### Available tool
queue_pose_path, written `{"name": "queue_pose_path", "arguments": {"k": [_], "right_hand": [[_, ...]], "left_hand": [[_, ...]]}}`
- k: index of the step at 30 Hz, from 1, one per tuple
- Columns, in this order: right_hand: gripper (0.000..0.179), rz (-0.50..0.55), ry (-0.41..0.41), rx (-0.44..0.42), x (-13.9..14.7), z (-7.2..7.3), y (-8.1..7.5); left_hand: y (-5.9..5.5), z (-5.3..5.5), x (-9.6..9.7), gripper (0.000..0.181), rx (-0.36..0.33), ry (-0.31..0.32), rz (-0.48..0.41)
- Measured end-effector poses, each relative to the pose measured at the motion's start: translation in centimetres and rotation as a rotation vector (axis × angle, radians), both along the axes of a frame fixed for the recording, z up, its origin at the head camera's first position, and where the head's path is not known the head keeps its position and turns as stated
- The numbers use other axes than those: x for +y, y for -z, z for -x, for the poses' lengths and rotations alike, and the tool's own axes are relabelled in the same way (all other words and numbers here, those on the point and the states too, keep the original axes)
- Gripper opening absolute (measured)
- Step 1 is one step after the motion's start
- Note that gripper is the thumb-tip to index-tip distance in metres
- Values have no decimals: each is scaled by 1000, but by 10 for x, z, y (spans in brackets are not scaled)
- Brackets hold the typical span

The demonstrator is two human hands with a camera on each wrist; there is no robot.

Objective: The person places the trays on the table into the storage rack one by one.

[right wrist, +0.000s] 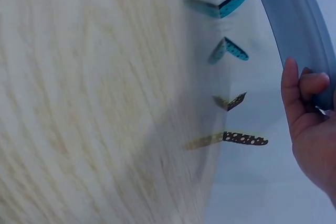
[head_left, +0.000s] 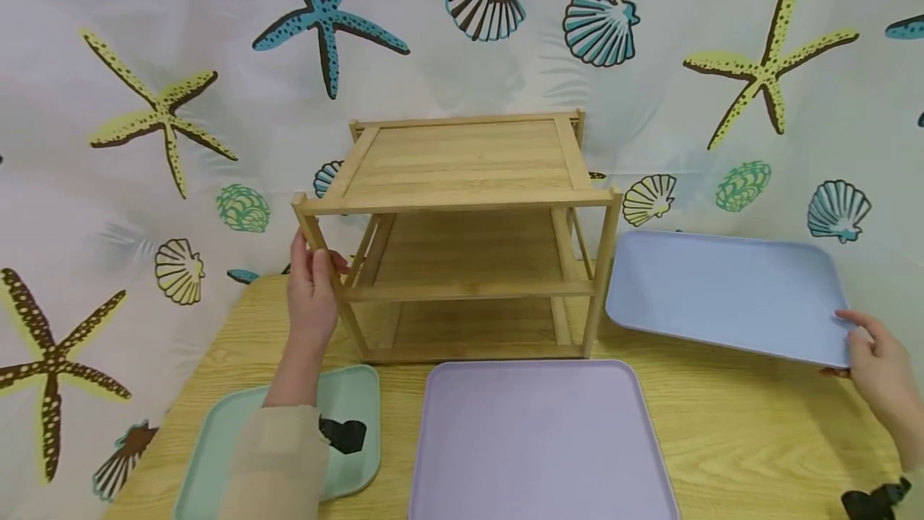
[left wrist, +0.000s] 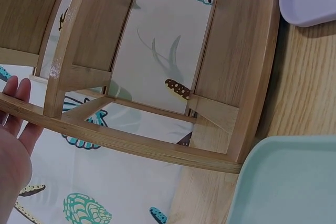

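Observation:
A three-tier wooden shelf rack stands upright on the table. My left hand holds its front left post, with fingers round the wood below the top shelf; the left wrist view shows the fingers at the post's edge. Off to the right, my right hand grips a light blue tray at its near right corner. The tray slants, its near right side raised above the table. Seen from the right wrist, the fingers curl at the tray's corner from below.
A lavender tray lies on the wooden table in front of the rack. At the left, a mint green tray lies partly under my left forearm. A white sheet printed with starfish and shells hangs behind.

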State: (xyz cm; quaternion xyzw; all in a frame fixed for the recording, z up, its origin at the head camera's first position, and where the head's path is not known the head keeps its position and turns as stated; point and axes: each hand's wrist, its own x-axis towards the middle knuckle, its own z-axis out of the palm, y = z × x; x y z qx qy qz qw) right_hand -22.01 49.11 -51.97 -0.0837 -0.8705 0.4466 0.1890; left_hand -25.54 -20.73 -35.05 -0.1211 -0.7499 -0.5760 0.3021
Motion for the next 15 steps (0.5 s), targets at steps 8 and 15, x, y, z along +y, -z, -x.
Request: {"name": "queue_pose_path", "arguments": {"k": [8, 15], "right_hand": [[39, 699, -232, 234, -21, -25, -20], [51, 844, -338, 329, -3, -15, -18]], "left_hand": [[1, -2, -1, 43, -22, -21, 36], [-1, -3, -4, 42, -22, -23, 26]]}}
